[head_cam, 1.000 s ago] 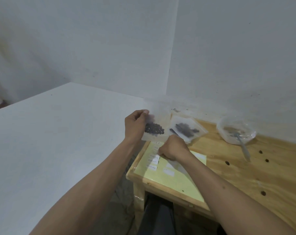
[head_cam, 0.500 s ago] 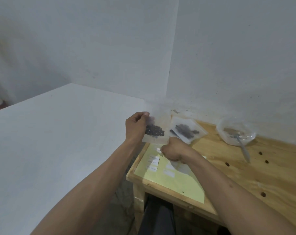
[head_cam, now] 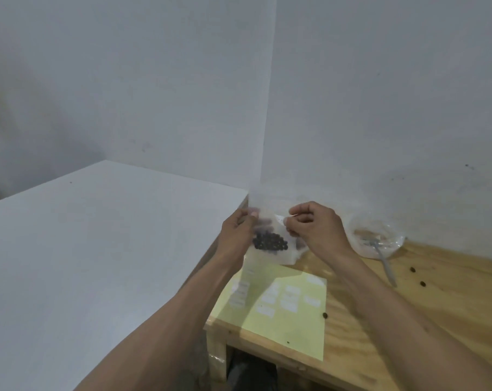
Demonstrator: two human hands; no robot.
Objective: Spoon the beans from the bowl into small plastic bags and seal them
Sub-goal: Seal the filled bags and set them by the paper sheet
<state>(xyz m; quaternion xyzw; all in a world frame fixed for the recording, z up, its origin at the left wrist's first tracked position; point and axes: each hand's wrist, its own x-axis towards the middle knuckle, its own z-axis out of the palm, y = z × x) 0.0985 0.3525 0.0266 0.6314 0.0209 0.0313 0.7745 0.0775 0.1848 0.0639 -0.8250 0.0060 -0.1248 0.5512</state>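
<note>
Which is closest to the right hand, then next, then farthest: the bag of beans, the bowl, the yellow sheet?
From the right hand:
1. Bag of beans, pinched in its fingers, to its left.
2. Bowl, to its right by the wall.
3. Yellow sheet, below, toward the table's front edge.

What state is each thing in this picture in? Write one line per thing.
Plastic bag: held up above the table, dark beans pooled low inside.
Left hand: grips the bag's left edge.
Right hand: pinches the bag's right edge.
Bowl: on the wooden table, nearly empty.
Spoon: resting in the bowl.
Yellow sheet: flat, bearing white labels.
</note>
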